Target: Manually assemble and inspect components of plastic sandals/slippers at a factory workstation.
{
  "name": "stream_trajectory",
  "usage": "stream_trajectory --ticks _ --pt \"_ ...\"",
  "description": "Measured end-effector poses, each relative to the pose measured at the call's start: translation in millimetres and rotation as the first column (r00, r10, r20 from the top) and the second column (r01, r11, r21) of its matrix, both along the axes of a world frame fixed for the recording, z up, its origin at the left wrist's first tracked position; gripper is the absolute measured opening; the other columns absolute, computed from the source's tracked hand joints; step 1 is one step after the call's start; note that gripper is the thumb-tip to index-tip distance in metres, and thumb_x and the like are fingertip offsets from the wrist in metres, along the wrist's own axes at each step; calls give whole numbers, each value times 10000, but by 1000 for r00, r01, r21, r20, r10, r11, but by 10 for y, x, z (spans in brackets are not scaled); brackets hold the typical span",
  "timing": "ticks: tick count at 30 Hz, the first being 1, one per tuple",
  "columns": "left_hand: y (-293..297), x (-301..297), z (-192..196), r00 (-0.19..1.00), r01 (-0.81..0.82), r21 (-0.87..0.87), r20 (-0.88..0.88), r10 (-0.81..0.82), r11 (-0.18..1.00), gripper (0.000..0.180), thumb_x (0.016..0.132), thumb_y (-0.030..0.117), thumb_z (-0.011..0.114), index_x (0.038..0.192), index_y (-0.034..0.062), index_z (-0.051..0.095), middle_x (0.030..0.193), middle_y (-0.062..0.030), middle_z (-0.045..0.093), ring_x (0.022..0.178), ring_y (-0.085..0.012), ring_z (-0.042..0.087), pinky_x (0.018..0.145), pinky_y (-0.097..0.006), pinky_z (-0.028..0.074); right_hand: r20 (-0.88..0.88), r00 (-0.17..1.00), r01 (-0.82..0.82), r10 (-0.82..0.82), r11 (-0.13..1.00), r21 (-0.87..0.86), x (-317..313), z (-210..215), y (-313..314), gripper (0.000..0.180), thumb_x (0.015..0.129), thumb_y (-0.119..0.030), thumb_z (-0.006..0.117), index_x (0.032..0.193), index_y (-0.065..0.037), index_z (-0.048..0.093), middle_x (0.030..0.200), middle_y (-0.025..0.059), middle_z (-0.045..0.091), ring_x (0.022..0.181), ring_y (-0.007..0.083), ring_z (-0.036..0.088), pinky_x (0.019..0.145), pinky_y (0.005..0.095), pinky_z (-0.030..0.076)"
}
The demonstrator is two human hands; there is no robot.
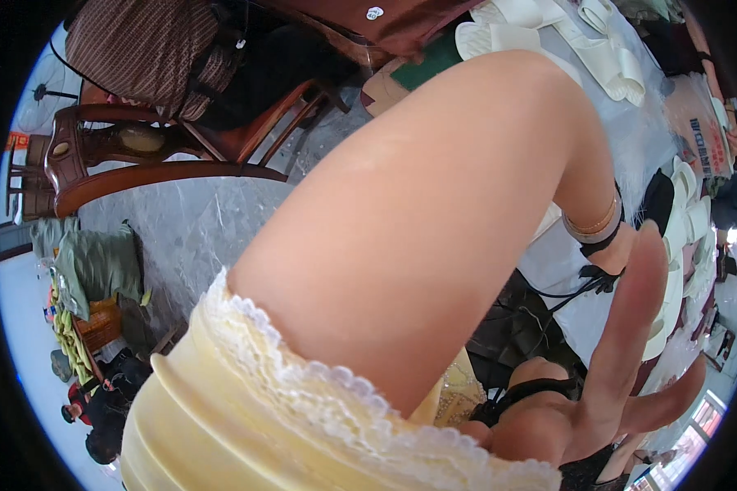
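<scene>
My left arm, in a yellow sleeve [221, 409] with white lace trim, crosses the view and bends at the elbow. Its wrist wears a bracelet [594, 229] and a black strap. Only part of my left hand [616, 252] shows beyond it; its fingers are hidden behind a raised finger of my right hand. My right hand [590, 421] looms close at the lower right, fingers apart, one pointing up, with nothing seen in it. A black band [540, 389] goes round it. Near both hands, white slippers [675, 237] lie in an overlapping row beside black cables [549, 304].
More white slippers [610, 74] lie on clear plastic at the top right. A carved wooden chair [139, 184] stands at the left on the grey floor [213, 221]. Green sacks [98, 266] and an orange basket [100, 325] are farther left. People [110, 417] are at the lower left.
</scene>
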State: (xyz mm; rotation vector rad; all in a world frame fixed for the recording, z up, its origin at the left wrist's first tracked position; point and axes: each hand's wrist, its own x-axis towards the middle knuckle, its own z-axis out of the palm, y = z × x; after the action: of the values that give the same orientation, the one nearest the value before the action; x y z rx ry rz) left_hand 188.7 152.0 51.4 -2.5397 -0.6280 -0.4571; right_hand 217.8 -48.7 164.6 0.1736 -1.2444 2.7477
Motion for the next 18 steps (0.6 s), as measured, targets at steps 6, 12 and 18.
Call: stream_trajectory --ticks 6,12,18 --pt "80 -160 -173 990 -20 -5 140 20 1000 66 673 174 555 620 153 590 671 8 589 701 -174 546 665 -325 377 9 1000 -13 13 1000 11 -79 -8 225 799 856 -414 510 1350 75 117 1169 224 501 1063 266 496 837 357 417" --pt "-563 -682 223 915 -12 -385 369 165 923 123 731 161 530 763 47 564 932 -112 568 1021 -259 482 877 -379 374 25 995 27 -93 516 856 382 293 1016 670 902 -393 403 1385 -10 137 1199 259 446 1127 306 445 1009 442 267" --pt "-1455 -1580 -45 602 -160 -625 551 578 764 244 767 79 616 1008 58 584 1058 -121 573 1045 -289 521 877 -388 429 -733 -486 513 -476 -835 202 1968 537 1097 493 864 -228 450 1281 13 345 1017 191 510 888 236 532 783 344 449"
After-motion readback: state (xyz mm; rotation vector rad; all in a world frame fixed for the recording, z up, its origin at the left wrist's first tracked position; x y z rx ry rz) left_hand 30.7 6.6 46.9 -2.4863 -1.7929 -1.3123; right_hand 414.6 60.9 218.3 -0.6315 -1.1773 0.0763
